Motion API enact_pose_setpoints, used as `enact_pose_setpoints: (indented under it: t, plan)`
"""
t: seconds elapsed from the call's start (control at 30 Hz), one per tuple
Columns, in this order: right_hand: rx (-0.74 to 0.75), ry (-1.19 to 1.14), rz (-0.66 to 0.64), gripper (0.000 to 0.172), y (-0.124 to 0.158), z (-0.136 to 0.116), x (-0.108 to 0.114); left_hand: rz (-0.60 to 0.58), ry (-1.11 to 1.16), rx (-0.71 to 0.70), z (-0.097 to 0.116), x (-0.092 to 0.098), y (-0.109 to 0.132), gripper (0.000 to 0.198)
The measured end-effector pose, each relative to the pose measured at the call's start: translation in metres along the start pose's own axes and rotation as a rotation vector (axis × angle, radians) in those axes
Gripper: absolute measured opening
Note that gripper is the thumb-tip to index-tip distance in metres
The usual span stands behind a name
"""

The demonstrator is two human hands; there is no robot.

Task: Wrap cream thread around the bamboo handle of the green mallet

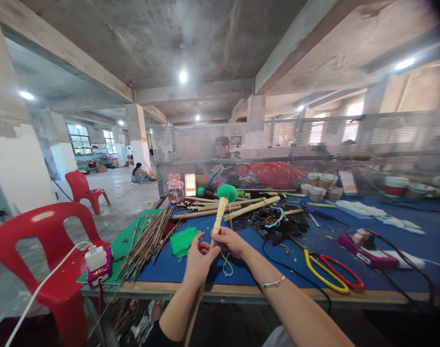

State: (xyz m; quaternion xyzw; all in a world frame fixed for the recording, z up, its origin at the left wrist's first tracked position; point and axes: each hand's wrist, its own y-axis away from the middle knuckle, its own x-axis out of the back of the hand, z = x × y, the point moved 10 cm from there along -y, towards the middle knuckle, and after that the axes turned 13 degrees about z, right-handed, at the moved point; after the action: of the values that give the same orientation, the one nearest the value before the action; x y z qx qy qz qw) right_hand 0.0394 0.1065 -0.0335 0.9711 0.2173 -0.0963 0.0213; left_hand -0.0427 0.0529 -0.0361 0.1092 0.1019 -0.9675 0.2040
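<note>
Between my hands a long wooden stick (pixel 221 215) slants up over the table, its upper part wound with pale yellow cord and topped by a round green cloth head (pixel 226 193). My left hand (pixel 201 254) is closed around the stick below the winding. At the lower end of the winding, my right hand (pixel 230 242) pinches the stick and cord. A loose loop of the cord (pixel 227 267) hangs beneath my right hand. Left of the stick lies a piece of green cloth (pixel 184 242), close to my left fingers.
Thin twigs (pixel 150 241) lie in a heap at left. Behind are thicker wooden rods (pixel 254 208) and dark scraps (pixel 274 219). Scissors (pixel 328 272) with yellow and red handles and a purple power strip (pixel 368 253) lie at right. A red chair (pixel 54 226) stands at left.
</note>
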Motion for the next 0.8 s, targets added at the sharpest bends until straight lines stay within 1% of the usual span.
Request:
enact_pose_setpoints:
  t: [0.07,0.17,0.27,0.33,0.43,0.5,0.57,0.7,0.8]
  plan:
    - [-0.007,-0.019,-0.019,0.038,0.000,0.000,-0.001,0.006,0.031,-0.010,0.001,0.001,0.000,0.072]
    - [-0.010,-0.080,-0.080,0.039,0.001,-0.001,-0.005,-0.022,0.066,0.063,-0.002,0.000,0.002,0.078]
    - [-0.012,-0.100,-0.108,0.039,0.002,-0.002,-0.006,-0.068,0.066,0.121,-0.002,-0.004,0.005,0.077]
    - [-0.016,-0.075,-0.087,0.037,0.001,0.000,-0.005,-0.098,0.025,0.138,-0.004,-0.008,0.006,0.070]
    - [0.009,-0.027,-0.008,0.038,-0.002,0.000,0.002,-0.065,-0.023,0.107,-0.005,-0.006,0.003,0.061]
    - [0.026,-0.012,0.022,0.038,-0.003,-0.001,0.005,-0.025,-0.012,0.052,-0.003,-0.002,0.000,0.063]
    - [0.026,-0.018,-0.001,0.038,-0.003,-0.001,0.003,-0.014,0.023,0.025,-0.001,-0.001,-0.001,0.069]
    - [0.024,-0.065,-0.070,0.038,-0.001,-0.002,-0.003,-0.058,0.082,0.108,-0.004,-0.003,0.001,0.075]
    - [0.030,-0.042,-0.049,0.037,-0.003,-0.002,-0.001,-0.095,0.032,0.159,-0.008,-0.008,0.004,0.068]
